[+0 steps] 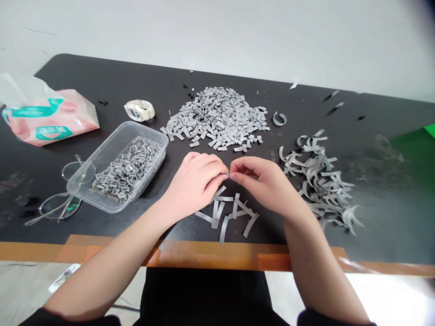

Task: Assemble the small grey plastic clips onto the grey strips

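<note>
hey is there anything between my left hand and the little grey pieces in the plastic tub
Yes: the side wall of the clear tub stands between your left hand and the small grey pieces. No lid is visible, so reaching in over the rim looks unobstructed.

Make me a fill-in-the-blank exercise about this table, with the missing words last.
Of the left hand and right hand, the one nearer the bunch of curved strips is the ____.
The clear container of small parts sits on the person's ____ side.
Beside that container lies a pair of ____.
Between the tissue pack and the gray heap lies a white ____.

Missing words: right; left; glasses; watch.
</note>
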### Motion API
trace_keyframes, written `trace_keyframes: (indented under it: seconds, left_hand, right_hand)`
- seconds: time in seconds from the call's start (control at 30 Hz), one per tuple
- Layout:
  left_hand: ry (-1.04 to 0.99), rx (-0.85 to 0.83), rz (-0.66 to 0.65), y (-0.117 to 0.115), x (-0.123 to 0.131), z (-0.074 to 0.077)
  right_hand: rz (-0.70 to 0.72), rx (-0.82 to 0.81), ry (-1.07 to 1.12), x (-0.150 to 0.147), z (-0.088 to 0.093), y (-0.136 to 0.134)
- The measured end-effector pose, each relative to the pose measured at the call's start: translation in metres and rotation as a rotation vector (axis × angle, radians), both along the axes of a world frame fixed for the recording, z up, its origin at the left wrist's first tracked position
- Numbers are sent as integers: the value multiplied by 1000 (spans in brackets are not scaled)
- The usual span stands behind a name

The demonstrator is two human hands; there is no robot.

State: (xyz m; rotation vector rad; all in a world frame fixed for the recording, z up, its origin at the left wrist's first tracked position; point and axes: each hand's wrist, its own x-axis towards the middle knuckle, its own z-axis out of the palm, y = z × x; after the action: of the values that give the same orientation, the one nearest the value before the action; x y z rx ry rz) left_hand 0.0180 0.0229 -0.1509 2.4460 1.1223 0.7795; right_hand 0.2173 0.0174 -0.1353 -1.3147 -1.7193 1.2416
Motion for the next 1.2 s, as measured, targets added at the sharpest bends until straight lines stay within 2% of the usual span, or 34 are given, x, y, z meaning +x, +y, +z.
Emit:
trace_keyframes:
  seconds: [0.1,0.2,0.27,0.4,0.53,0.7,0.93,1.2]
  left_hand:
    - [-27,-24,-90,1,-1,0]
    - [-102,-27,-118,0,-1,1]
    - [-161,-54,-98,-2,0,3]
    - [-276,-152,49,-4,2,5]
    - [-274,-134,22,-6,5,6]
    - [-259,-93,56,-9,6,6]
    - [-304,-64,18,-9,6,7]
    - [-311,-90,87,-11,8,2]
  right_hand:
    - [119,-157,122,7,1,4]
    - [118,-302,331,8,0,4]
    - [69,-355,441,6,0,3]
    - [0,-451,568,3,-1,2]
    - [7,-511,629,0,-3,1]
    - [-7,-475,656,-8,-6,-1]
    - [-53,-432,661,-9,-6,-2]
    - [-87,-245,539,1,-8,4]
